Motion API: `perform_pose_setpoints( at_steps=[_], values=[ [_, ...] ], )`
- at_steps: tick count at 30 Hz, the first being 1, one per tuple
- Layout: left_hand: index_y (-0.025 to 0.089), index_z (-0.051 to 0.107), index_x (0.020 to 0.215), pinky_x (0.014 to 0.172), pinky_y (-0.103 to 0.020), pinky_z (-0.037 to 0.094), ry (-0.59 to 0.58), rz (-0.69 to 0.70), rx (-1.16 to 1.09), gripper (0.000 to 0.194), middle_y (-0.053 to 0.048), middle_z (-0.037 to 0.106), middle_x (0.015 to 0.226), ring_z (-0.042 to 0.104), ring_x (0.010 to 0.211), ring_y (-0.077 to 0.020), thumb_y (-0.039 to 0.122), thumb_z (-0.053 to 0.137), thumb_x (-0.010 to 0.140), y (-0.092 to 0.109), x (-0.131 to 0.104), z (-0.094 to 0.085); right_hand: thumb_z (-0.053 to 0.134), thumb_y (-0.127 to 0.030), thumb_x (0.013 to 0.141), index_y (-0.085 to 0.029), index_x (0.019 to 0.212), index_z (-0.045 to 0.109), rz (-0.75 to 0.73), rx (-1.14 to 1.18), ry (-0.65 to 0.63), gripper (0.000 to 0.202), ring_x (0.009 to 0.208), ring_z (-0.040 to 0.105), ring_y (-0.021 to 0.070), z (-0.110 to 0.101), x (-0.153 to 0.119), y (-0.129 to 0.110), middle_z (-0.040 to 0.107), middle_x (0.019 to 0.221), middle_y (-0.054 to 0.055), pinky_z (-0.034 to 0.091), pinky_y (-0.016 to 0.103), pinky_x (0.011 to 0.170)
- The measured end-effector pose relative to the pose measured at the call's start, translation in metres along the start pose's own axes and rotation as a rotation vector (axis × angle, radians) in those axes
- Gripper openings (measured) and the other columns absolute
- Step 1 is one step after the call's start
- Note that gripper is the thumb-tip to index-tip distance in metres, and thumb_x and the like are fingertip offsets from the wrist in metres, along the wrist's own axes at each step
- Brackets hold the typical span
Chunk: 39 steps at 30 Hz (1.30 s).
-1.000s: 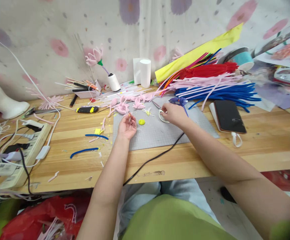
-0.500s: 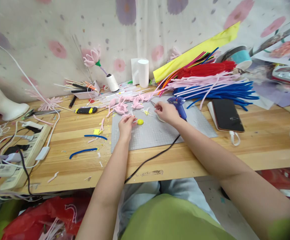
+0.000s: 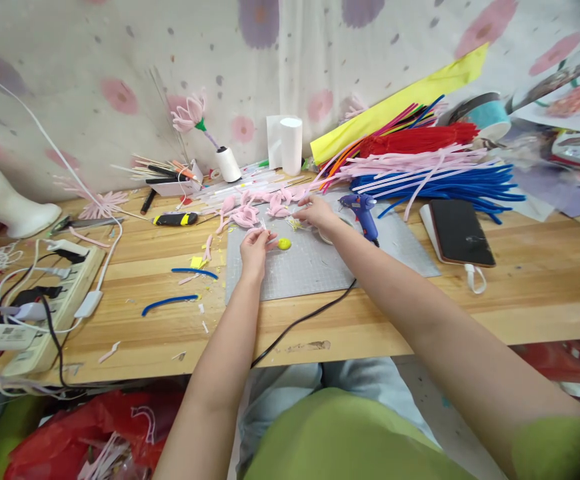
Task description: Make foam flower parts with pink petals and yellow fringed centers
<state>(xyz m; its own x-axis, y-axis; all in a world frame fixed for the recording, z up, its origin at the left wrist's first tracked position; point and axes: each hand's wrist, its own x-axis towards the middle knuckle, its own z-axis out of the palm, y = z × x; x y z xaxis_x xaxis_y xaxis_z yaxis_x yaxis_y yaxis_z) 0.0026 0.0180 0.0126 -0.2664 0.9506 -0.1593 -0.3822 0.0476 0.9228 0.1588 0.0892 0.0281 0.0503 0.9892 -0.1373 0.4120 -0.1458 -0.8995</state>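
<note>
Head view: left hand pinching thin white strands; right hand, grip unclear, near fuzzy, looped pink petals.

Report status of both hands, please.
Left hand pinches thin white strands, beside round yellow lump. Right hand over grey gridded mat, grip unclear. Blue plastic glue gun on mat, to the right.

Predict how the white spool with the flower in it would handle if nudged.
The white spool would probably tip or roll, being rounded and already leaning. The pink flower sticking out of its top likely makes it top-heavy, and its looped petals look soft enough to bend.
</note>
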Motion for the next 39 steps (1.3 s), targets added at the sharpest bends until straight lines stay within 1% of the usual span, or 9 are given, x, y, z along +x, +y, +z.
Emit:
perform_pose_setpoints(
  at_steps=[2,4,8,13,16,22,28,34,39],
  values=[
    [0.013,0.057,0.067,0.066,-0.026,0.052,0.001,-0.002,-0.007,0.012,0.001,0.058,0.070,0.062,0.067,-0.0108,0.019,0.066,0.064,-0.001,0.002,0.001,0.067,-0.015,0.069,-0.017,0.083,0.053,0.031,0.180,-0.118,0.021,0.060,0.057,0.0105,-0.006,-0.003,-0.002,0.059,0.065,-0.001,0.042,0.021,0.056],
    [0.013,0.056,0.068,0.067,-0.026,0.052,0.000,-0.004,-0.009,0.011,0.001,0.059,0.070,0.062,0.067,-0.0106,0.018,0.065,0.066,0.000,0.005,0.004,0.067,-0.012,0.068,-0.016,0.078,0.054,0.026,0.223,-0.170,0.017,0.058,0.055,0.0086,-0.011,-0.006,-0.005,0.058,0.061,-0.002,0.040,0.019,0.054],
    [0.013,0.056,0.069,0.069,-0.026,0.053,-0.036,-0.018,0.066,0.010,0.000,0.061,0.071,0.064,0.071,-0.0116,0.019,0.064,0.068,0.003,0.011,0.015,0.068,-0.004,0.064,-0.015,0.075,0.055,-0.043,0.101,-0.114,0.021,0.056,0.053,0.0086,-0.016,-0.012,-0.010,0.057,0.058,-0.003,0.038,0.019,0.051],
    [0.014,0.056,0.068,0.066,-0.026,0.053,-0.118,-0.056,0.220,0.006,-0.002,0.064,0.073,0.065,0.072,-0.0128,0.016,0.059,0.073,0.006,0.014,0.028,0.067,-0.003,0.065,-0.015,0.077,0.055,-0.064,0.146,-0.197,0.021,0.057,0.054,0.0089,-0.016,-0.020,-0.016,0.058,0.059,-0.003,0.039,0.020,0.052],
    [0.014,0.058,0.069,0.065,-0.028,0.054,-0.139,-0.113,0.279,0.004,-0.001,0.063,0.071,0.066,0.070,-0.0141,0.016,0.059,0.073,0.007,0.013,0.032,0.066,-0.002,0.066,-0.015,0.078,0.055,-0.077,0.178,-0.227,0.021,0.055,0.053,0.0079,-0.015,-0.024,-0.015,0.058,0.058,-0.003,0.038,0.019,0.052],
    [0.014,0.061,0.072,0.064,-0.029,0.054,-0.180,-0.207,0.314,0.010,-0.004,0.067,0.072,0.067,0.069,-0.0160,0.021,0.067,0.068,0.008,0.011,0.031,0.063,-0.002,0.068,-0.015,0.079,0.054,-0.127,0.186,-0.249,0.020,0.054,0.051,0.0076,-0.014,-0.024,-0.012,0.058,0.058,-0.004,0.037,0.019,0.052],
    [0.014,0.063,0.075,0.062,-0.027,0.054,-0.172,-0.215,0.333,0.009,-0.004,0.067,0.072,0.066,0.067,-0.0147,0.019,0.065,0.068,0.008,0.010,0.030,0.065,-0.001,0.065,-0.016,0.077,0.054,-0.097,0.202,-0.234,0.022,0.052,0.051,0.0083,-0.010,-0.021,-0.012,0.058,0.056,-0.004,0.037,0.021,0.053],
    [0.014,0.063,0.073,0.063,-0.030,0.054,-0.174,-0.206,0.341,0.008,-0.004,0.067,0.073,0.066,0.069,-0.0160,0.018,0.065,0.066,0.007,0.010,0.030,0.065,-0.002,0.065,-0.016,0.077,0.053,-0.106,0.200,-0.233,0.021,0.052,0.051,0.0077,-0.007,-0.018,-0.010,0.058,0.056,-0.005,0.038,0.020,0.052],
    [0.014,0.064,0.071,0.063,-0.030,0.054,-0.187,-0.215,0.333,0.010,-0.005,0.067,0.073,0.067,0.072,-0.0174,0.022,0.067,0.067,0.007,0.012,0.030,0.065,-0.002,0.063,-0.016,0.077,0.053,-0.120,0.175,-0.221,0.023,0.053,0.052,0.0070,-0.008,-0.017,-0.011,0.058,0.056,-0.005,0.038,0.018,0.052]
  ],
)
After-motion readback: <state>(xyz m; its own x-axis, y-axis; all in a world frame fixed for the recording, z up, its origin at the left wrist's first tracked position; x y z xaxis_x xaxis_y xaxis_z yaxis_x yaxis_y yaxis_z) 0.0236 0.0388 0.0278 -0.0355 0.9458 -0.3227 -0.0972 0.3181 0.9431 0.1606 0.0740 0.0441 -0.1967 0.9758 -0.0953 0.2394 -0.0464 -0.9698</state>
